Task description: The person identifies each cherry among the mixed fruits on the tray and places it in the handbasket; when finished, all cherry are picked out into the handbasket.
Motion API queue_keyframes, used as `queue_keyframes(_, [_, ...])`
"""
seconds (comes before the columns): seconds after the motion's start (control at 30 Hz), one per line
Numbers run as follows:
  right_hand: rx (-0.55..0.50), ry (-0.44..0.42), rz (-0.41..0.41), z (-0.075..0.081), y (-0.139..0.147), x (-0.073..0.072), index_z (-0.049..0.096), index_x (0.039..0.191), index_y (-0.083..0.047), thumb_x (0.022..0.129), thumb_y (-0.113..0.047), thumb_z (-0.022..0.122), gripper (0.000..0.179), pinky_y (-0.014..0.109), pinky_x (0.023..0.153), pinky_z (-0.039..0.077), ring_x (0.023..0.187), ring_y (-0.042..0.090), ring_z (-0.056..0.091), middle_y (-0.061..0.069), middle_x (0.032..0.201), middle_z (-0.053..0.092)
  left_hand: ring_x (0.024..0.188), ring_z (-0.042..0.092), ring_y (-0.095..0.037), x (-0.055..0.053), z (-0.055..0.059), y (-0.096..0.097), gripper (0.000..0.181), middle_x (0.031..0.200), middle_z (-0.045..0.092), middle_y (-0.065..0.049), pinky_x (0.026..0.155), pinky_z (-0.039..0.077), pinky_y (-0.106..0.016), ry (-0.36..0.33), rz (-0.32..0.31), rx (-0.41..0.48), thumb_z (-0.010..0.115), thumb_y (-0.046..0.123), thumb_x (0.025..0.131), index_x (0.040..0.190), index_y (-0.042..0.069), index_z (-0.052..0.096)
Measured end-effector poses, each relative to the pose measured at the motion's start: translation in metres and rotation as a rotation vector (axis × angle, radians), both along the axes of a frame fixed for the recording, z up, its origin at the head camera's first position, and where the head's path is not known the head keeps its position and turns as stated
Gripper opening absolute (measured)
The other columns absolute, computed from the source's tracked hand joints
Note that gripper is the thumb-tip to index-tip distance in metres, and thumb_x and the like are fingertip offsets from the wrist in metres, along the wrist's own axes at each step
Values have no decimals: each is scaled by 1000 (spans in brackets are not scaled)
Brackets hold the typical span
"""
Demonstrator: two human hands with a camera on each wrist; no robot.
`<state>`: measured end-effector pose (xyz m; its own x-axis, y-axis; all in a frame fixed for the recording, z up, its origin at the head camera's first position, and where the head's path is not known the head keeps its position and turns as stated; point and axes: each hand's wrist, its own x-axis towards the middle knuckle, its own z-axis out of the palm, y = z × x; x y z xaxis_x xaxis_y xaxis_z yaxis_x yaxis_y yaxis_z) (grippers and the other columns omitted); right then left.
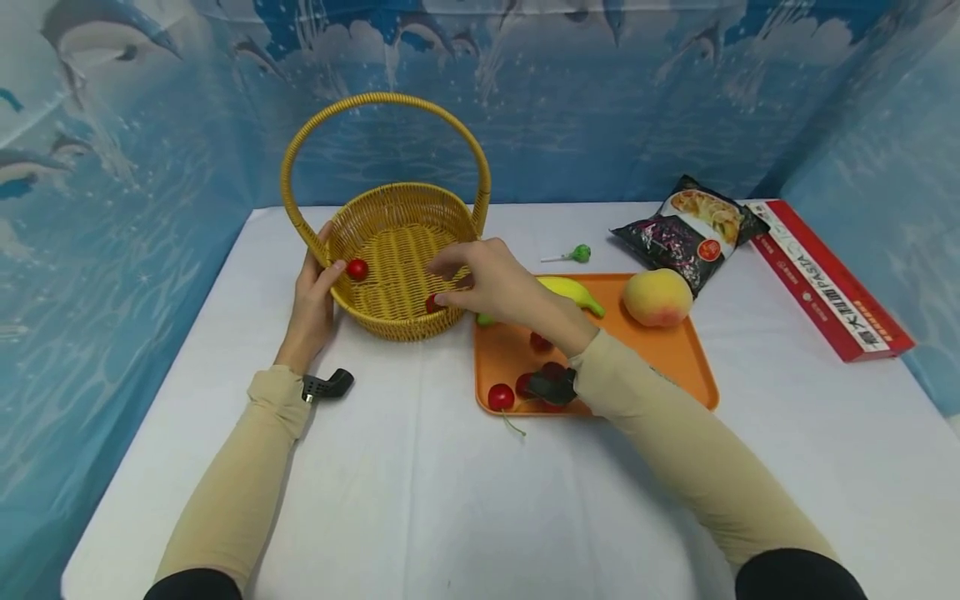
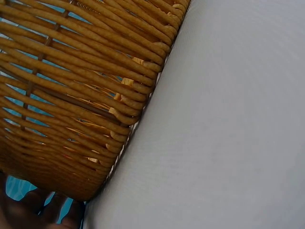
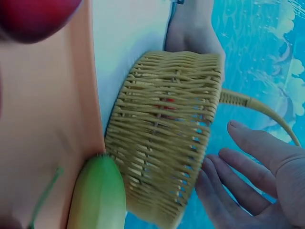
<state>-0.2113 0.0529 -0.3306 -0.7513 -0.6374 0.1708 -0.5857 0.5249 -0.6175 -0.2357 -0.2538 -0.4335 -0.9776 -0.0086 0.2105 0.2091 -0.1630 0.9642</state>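
Observation:
A yellow woven basket (image 1: 405, 325) with a tall arched handle stands on the table's left half. My left hand (image 1: 311, 304) grips its left side, thumb on the rim, fingers behind the wall. A red cherry (image 1: 357, 269) shows inside near that thumb. My right hand (image 1: 487, 279) is over the basket's right rim. Another cherry (image 1: 432, 303) shows just beyond its fingertips, low in the basket. In the right wrist view the fingers (image 3: 245, 179) are spread loosely with nothing between them. Several cherries (image 1: 501, 397) lie on the orange tray (image 1: 678, 367), partly hidden by the right wrist.
The tray also bears a yellow banana (image 1: 573, 290) with a green tip and a peach (image 1: 657, 297). Behind it lies a green lollipop (image 1: 577, 253). A black snack bag (image 1: 686, 233) and a long red pasta box (image 1: 832, 283) occupy the right side.

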Motion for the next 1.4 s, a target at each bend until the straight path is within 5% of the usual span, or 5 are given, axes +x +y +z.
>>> queue_keyframes(0.37, [-67,-8,-91,-2,55,25,75,127,-8,95,-14,79,33,45,96,61,114,28,71,10,122,76,161,25,-19,1,-1,0,65,174,26,3,130,23,-30,5,17,-19,49,11,107,168,25,31])
queue_keyframes(0.63, [-45,-50,-175,-11,91,41,75,127,-8,94,-18,81,35,49,94,62,108,31,76,14,124,74,162,19,-16,0,-2,0,67,175,22,3,133,12,-37,-16,24,-72,51,15,107,168,29,29])
queue_keyframes(1.17, [110,-93,-149,-28,108,33,76,123,-6,93,-12,81,31,47,94,59,103,25,71,10,110,78,161,21,-15,-1,-10,1,67,174,25,4,133,13,-40,-18,30,-74,53,18,105,167,30,32])
queue_keyframes(1.4, [67,-164,-142,-28,113,29,75,126,-9,95,-16,80,33,50,99,56,107,23,69,6,112,77,161,23,-17,-2,-8,-1,66,173,27,3,132,18,-39,-2,42,-73,53,17,105,166,30,34])
